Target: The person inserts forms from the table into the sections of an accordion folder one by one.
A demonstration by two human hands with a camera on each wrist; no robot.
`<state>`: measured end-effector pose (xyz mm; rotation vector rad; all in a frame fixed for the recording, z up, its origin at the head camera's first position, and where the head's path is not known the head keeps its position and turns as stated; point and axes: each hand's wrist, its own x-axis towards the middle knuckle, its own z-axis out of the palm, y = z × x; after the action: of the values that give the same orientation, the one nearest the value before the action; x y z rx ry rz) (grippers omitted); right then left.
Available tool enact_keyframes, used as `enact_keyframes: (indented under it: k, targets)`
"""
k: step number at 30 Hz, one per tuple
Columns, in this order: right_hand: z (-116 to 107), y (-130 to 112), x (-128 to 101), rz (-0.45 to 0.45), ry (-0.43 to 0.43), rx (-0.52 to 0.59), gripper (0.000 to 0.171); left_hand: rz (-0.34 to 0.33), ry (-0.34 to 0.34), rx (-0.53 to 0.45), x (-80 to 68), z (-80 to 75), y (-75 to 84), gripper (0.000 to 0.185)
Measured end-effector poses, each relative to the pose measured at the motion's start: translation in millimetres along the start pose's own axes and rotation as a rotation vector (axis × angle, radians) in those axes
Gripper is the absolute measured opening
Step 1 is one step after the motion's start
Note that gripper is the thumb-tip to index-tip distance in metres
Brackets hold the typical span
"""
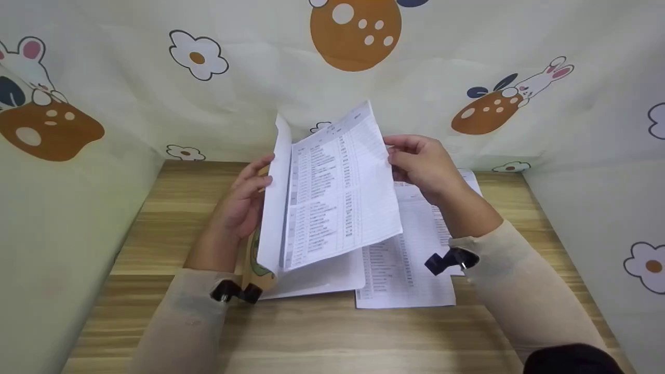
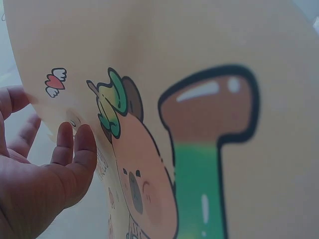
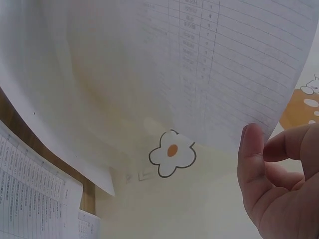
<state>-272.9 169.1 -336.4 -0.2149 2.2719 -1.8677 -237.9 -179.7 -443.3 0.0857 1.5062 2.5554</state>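
Right now a printed sheet (image 1: 343,192) is held up off the table (image 1: 171,249), tilted back toward the curtain, its table of rows facing the head camera. It seems to be the top page of a folder (image 1: 260,272) whose tan cartoon cover fills the left wrist view.

At the sheet's three o'clock edge the right hand (image 1: 423,166) pinches the paper: the thumb tip sits on the near face in the right wrist view (image 3: 254,149) with the other fingers curled behind, which keeps the page lifted and slightly bowed. At nine o'clock the left hand (image 1: 244,202) props the folder from behind; its fingers (image 2: 75,149) lie straight against the cover, pressing rather than curling round it, so the cover stands on edge and the pages can swing.

Under the raised sheet a blank white page (image 1: 322,278) lies flat. At about four o'clock from the sheet, further printed sheets (image 1: 405,280) rest on the table, overlapping one another, partly beneath the right forearm. A small black clip-like mount shows on each sleeve near the wrist (image 1: 447,259).

Around the table hangs a cream curtain (image 1: 208,93) printed with flowers, rabbits and brown mushrooms; it closes in the twelve, nine and three o'clock sides.
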Motion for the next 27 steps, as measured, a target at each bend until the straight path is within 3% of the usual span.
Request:
enact_keyframes:
  k: [13, 27]
  targets:
    - [14, 6, 5, -0.014, -0.035, 0.002, 0.035, 0.011, 0.003, 0.007, 0.1, 1.5, -1.4, 0.045]
    - [58, 21, 14, 0.024, -0.071, 0.129, 0.034, 0.022, 0.017, -0.003, -1.0, 7.0, -0.3, 0.042]
